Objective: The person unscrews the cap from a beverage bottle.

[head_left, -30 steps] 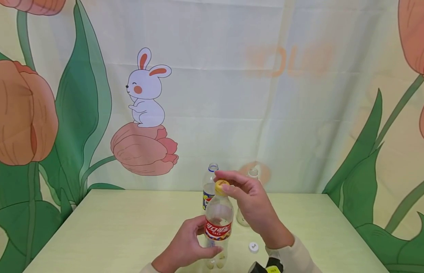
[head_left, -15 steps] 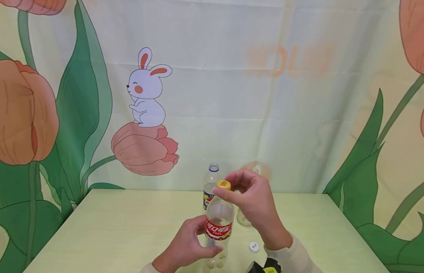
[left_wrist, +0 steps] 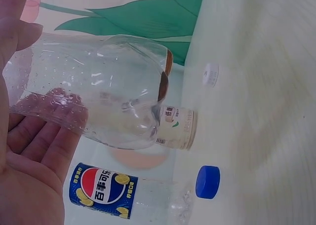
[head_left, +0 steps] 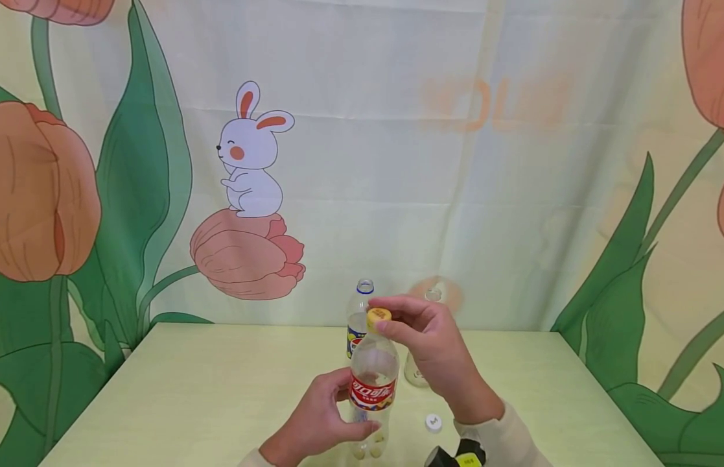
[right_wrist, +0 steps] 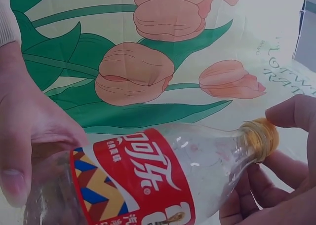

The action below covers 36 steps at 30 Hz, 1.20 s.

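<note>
A clear plastic cola bottle [head_left: 373,392] with a red label stands upright in front of me. My left hand [head_left: 317,415] grips its lower part, thumb in front and fingers round the far side. In the left wrist view the bottle's base hangs above the table. On the bottle's neck sits a yellow cap [head_left: 378,316]. My right hand [head_left: 434,344] pinches this cap between thumb and forefinger. The right wrist view shows the cap [right_wrist: 266,136] on the neck, with the other right fingers curled below it.
Behind stand a capless bottle [head_left: 356,327] with a blue label and another clear bottle [head_left: 416,373], partly hidden by my right hand. A white cap [head_left: 433,423] and a blue cap [left_wrist: 208,181] lie on the table [head_left: 221,383]. A printed cloth hangs behind.
My right hand's fingers have twisted about the yellow cap, first back to the right, then forward round it again. The left hand and the bottle have hardly moved.
</note>
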Available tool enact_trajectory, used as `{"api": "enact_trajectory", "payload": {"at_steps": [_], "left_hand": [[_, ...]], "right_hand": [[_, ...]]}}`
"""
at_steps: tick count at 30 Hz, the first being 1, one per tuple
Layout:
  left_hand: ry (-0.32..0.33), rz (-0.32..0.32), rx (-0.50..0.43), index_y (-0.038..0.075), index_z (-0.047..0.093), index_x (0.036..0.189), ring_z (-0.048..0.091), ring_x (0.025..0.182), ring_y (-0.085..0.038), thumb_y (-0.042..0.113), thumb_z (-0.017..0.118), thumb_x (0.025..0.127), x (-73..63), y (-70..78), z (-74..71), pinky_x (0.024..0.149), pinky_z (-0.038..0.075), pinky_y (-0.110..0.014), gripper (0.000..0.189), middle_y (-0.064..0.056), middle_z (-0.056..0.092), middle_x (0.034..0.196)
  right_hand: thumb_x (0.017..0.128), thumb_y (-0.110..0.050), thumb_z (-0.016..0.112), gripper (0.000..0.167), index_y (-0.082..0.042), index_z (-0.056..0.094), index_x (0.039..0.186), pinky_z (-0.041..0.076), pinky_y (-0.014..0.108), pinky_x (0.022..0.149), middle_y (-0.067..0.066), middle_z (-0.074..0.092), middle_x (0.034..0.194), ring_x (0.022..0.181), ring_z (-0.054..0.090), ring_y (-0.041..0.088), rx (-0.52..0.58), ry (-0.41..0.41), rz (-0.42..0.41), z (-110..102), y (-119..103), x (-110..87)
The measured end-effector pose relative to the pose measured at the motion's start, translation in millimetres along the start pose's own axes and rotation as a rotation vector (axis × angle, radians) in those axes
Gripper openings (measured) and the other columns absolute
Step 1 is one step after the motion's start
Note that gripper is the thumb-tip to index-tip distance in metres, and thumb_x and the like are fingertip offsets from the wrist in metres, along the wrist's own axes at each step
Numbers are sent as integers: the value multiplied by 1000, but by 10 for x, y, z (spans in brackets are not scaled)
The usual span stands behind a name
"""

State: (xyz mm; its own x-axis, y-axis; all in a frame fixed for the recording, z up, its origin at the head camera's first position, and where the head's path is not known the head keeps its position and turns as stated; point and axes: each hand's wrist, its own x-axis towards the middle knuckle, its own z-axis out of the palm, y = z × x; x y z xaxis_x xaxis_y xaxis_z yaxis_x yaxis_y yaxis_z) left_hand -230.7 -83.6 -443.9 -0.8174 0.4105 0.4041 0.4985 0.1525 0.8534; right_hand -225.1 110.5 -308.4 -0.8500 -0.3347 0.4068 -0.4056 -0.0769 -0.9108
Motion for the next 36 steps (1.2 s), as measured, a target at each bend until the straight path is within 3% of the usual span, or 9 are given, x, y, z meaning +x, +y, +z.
{"api": "enact_trajectory", "payload": {"at_steps": [5,9,13,17,22,26,31,36], "left_hand": [[11,50,21,17,69,119,72,99,-8,14,90,75,-1,2,-7,93,59,-26,49,2,76,111],[14,68,17,16,69,119,71,98,-8,12,89,75,0,-5,-17,94,59,-27,49,1,76,111],[6,40,7,17,68,120,71,99,-9,11,88,75,1,-5,-19,94,59,-26,49,3,76,112],[-4,-6,6,19,68,121,71,99,-9,15,89,76,-7,-3,-11,94,58,-25,49,5,75,112],[-6,-30,1,21,68,121,71,101,-9,18,90,76,-15,-10,-1,95,58,-25,50,6,75,113],[-2,1,2,20,68,121,71,101,-9,16,90,75,-17,-11,2,94,58,-26,50,5,75,112],[1,32,2,19,68,120,71,101,-8,13,89,75,-17,-1,6,94,59,-27,50,3,76,112],[0,19,10,12,68,121,72,101,-8,14,89,75,-13,6,1,94,59,-26,51,4,76,112]], "right_hand": [[101,-11,60,36,5,63,133,54,27,99,3,71,123,112,66,13,-16,-66,-1,1,9,6],[102,-13,58,40,2,59,139,51,29,103,11,68,127,116,64,15,-15,-90,6,-2,4,17],[95,-16,71,39,-2,63,131,55,26,94,7,69,115,105,66,18,-62,0,46,2,-18,24],[79,-15,88,38,-2,66,108,56,23,75,5,70,96,85,66,20,-152,129,75,30,-64,21],[74,-17,93,32,-7,72,95,53,23,66,5,72,87,75,65,20,-243,179,59,46,-103,10],[77,-15,90,27,-7,76,100,54,23,67,2,74,88,76,66,18,-210,154,44,23,-110,3],[86,-10,82,28,-2,76,112,58,24,74,-3,75,93,81,69,13,-110,57,28,-7,-90,-1],[96,-12,70,31,-2,70,125,57,27,93,8,72,119,102,69,13,-78,-57,9,-24,-83,-8]]}}
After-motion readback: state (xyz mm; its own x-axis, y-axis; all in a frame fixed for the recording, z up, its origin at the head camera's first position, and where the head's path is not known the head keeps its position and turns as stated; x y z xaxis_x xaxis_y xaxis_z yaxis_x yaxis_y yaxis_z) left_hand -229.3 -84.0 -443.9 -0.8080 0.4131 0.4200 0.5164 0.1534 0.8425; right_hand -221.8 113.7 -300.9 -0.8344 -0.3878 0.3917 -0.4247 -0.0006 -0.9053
